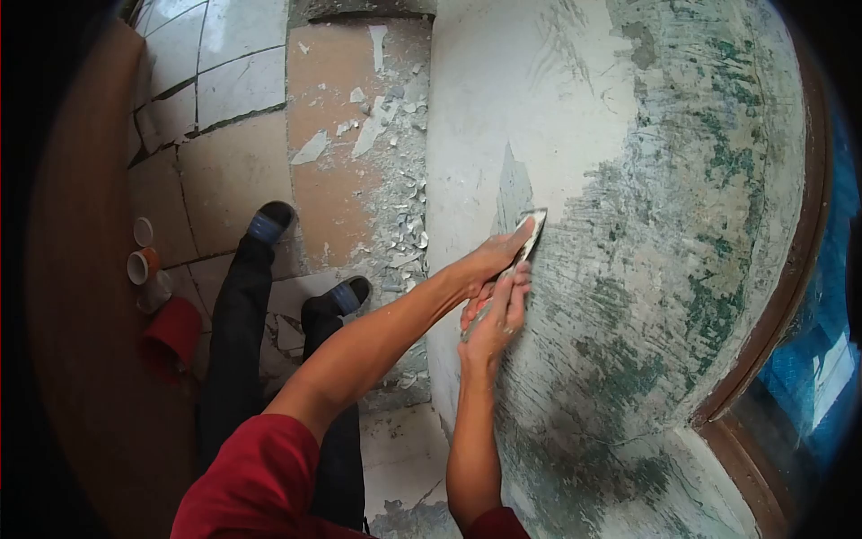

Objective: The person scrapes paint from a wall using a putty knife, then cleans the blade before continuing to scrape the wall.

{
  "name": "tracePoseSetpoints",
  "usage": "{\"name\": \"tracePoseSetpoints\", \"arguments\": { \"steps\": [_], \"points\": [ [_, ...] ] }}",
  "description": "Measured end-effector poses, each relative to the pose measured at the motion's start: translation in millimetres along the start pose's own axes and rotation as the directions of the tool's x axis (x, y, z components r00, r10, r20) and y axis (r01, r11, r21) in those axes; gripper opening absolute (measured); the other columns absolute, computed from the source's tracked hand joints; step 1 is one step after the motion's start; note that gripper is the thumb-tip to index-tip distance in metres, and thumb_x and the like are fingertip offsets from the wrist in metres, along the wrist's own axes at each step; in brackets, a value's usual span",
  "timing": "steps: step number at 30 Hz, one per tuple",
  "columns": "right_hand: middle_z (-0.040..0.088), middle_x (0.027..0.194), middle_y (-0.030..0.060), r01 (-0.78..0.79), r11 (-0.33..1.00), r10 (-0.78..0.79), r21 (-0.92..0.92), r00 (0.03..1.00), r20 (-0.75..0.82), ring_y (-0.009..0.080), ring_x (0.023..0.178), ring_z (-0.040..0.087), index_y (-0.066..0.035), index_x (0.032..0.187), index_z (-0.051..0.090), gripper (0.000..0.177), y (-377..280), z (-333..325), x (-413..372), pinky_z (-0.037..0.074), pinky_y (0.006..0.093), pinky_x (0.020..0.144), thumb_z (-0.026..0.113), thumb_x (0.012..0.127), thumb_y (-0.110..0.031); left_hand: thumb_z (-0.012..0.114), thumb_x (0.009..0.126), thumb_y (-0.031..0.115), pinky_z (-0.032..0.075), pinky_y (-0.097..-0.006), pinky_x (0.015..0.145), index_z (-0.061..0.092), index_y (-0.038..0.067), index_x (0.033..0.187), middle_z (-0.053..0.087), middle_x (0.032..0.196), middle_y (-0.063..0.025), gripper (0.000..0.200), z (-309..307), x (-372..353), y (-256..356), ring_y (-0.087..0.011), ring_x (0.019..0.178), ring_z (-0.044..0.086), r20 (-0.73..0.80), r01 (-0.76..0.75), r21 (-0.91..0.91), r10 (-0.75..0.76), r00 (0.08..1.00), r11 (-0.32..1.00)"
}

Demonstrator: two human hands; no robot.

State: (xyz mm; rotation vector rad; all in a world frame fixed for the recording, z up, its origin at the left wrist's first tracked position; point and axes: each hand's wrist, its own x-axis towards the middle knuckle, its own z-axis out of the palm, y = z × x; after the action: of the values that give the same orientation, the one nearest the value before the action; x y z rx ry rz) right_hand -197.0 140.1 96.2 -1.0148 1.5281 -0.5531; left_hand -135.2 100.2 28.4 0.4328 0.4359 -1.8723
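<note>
Scraper [536,230] observed at the wall [593,296], blade end where white coating meets the stripped area. Left hand [496,255] grips it near the blade; right hand [494,325] is clenched farther back. Flakes [415,225] litter the wall's foot.

The scraper [535,235], smeared whitish, slants toward the far right, its blade at the wall [620,296]. The wall is pale and smooth far left, rough grey-green right and near.
</note>
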Motion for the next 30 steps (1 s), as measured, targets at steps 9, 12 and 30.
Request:
{"name": "tracePoseSetpoints", "arguments": {
  "steps": [9, 12, 30],
  "points": [
    [0.044, 0.063, 0.0008, -0.010, 1.000, 0.009, 0.024, 1.000, 0.009, 0.0069, 0.041, 0.039, -0.006, 0.093, 0.047, 0.022, 14, -4, -9, 0.030, 0.0210, 0.032, 0.043, 0.097, -0.027, 0.046, 0.087, 0.059, 0.050, -0.0257, 0.052, 0.045, 0.009, 0.092, 0.040, 0.055, 0.0034, 0.051, -5, -7, -7, -0.0070, 0.045, 0.042, -0.010, 0.049, 0.029, -0.049, 0.999, 0.998],
    [0.044, 0.063, 0.0006, 0.013, 0.999, -0.013, 0.050, 1.000, 0.001, 0.0068, 0.042, 0.039, -0.007, 0.090, 0.046, 0.022, 16, -6, -15, 0.030, 0.0211, 0.032, 0.043, 0.097, -0.028, 0.046, 0.087, 0.059, 0.050, -0.0258, 0.053, 0.044, 0.009, 0.090, 0.040, 0.055, 0.0031, 0.051, -6, -13, -11, -0.0076, 0.046, 0.044, 0.026, 0.048, 0.042, -0.049, 0.998, 0.998],
    [0.043, 0.063, 0.0006, -0.014, 0.999, 0.014, 0.041, 1.000, -0.010, 0.0070, 0.042, 0.039, -0.005, 0.092, 0.047, 0.024, 11, -6, -17, 0.030, 0.0212, 0.033, 0.044, 0.096, -0.029, 0.048, 0.086, 0.060, 0.051, -0.0281, 0.052, 0.043, 0.008, 0.086, 0.040, 0.055, 0.0029, 0.053, -4, -8, -11, -0.0083, 0.046, 0.043, -0.003, 0.042, 0.064, -0.042, 0.999, 0.997]
  ]
}}
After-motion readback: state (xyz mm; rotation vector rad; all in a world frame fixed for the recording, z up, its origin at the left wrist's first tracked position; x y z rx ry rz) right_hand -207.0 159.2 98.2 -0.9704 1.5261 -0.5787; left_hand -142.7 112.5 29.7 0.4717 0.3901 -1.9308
